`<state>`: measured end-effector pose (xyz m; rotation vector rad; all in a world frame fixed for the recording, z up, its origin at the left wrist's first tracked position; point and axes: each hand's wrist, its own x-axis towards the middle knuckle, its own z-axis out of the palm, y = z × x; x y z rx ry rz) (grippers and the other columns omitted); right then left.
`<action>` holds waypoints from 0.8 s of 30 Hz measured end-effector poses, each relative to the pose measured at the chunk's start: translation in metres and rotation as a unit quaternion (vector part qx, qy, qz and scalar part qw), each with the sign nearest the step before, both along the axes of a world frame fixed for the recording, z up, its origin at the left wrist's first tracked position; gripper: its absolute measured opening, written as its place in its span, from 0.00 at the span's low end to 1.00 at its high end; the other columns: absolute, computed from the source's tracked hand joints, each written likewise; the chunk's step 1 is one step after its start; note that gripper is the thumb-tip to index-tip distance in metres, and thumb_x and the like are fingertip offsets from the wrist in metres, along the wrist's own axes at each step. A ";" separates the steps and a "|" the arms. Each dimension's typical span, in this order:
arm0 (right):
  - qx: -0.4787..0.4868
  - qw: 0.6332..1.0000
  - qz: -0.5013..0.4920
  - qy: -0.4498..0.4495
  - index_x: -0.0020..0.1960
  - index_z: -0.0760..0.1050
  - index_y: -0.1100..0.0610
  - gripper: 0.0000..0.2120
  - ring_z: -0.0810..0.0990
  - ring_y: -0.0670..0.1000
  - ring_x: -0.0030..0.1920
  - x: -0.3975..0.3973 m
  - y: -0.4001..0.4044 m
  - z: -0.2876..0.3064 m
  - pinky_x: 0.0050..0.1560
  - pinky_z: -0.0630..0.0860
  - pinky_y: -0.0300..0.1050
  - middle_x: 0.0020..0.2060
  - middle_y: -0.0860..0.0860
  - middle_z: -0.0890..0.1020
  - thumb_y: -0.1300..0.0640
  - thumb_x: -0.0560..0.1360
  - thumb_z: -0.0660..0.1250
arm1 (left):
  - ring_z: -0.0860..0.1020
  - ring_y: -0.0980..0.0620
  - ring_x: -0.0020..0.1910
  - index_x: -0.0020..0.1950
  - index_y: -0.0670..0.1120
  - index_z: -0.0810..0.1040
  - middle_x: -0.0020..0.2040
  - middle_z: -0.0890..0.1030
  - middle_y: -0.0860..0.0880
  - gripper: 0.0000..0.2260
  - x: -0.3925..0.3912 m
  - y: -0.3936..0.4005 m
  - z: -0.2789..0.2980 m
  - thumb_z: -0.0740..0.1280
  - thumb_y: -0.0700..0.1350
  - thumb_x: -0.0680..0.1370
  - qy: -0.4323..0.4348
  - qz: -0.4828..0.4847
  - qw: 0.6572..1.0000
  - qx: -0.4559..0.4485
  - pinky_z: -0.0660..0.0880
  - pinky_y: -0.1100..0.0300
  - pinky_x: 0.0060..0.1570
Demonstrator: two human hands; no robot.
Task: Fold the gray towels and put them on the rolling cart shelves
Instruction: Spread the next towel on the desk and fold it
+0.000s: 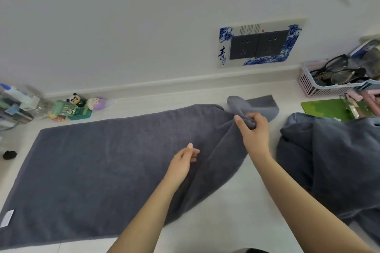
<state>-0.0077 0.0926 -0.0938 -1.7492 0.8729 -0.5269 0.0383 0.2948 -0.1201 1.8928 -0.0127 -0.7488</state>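
Hands work a gray towel spread flat across a pale countertop, its white label showing at the near left corner. At the towel's far right end the right hand has its fingers clamped on a gathered bunch of cloth, puckering it into folds, while the left hand hovers over the middle of the towel, fingers loosely curled and gripping nothing. To the right, a second gray towel lies in a crumpled heap on the same surface. Against the wall at far right, a pink slatted basket holds several pairs of dark-framed eyeglasses piled together. Beside it lies a green clipboard. At far left, a small green tray carries a panda figurine.
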 end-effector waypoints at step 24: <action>0.074 0.965 0.077 0.240 0.72 0.62 0.56 0.30 0.72 0.63 0.63 0.023 0.019 -0.057 0.59 0.71 0.52 0.67 0.60 0.67 0.45 0.76 0.65 | 0.75 0.60 0.46 0.48 0.54 0.77 0.52 0.76 0.53 0.06 -0.006 0.001 -0.015 0.71 0.51 0.74 -0.114 -0.023 0.992 0.054 0.68 0.74 0.45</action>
